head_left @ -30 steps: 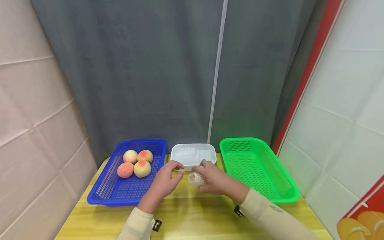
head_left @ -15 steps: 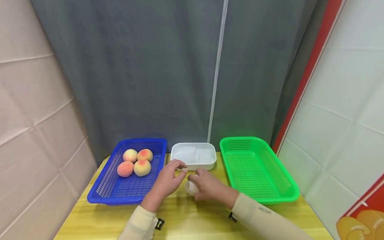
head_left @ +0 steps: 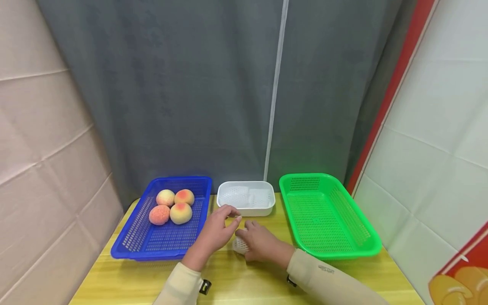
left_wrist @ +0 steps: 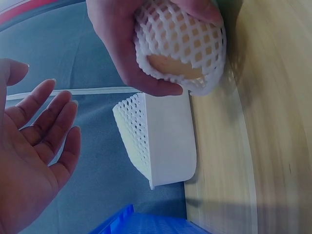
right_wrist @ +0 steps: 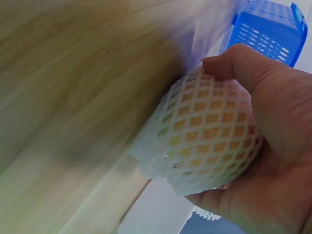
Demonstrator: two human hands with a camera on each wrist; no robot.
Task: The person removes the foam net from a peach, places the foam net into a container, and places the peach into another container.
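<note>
My right hand [head_left: 264, 243] grips a peach in a white foam net sleeve [right_wrist: 209, 126], thumb and fingers around its sides, just over the wooden table. In the left wrist view, a bare patch of the peach [left_wrist: 175, 67] shows through the sleeve's opening. My left hand [left_wrist: 36, 151] is held beside it with relaxed, slightly bent fingers and nothing in them; in the head view the left fingertips come close to the right hand. Behind both hands stands a small white basket [head_left: 248, 212] with white foam net sleeves [head_left: 234, 195] inside.
On the left a blue basket [head_left: 152, 256] holds several peaches [head_left: 181, 214]. To the right stands a green basket [head_left: 335, 255] with nothing seen in it. A grey curtain [head_left: 171, 84] hangs behind the wooden table [head_left: 244, 288].
My right hand has moved left and slightly down toward the table with the sleeved peach. My left hand has shifted slightly right, its fingers still relaxed.
</note>
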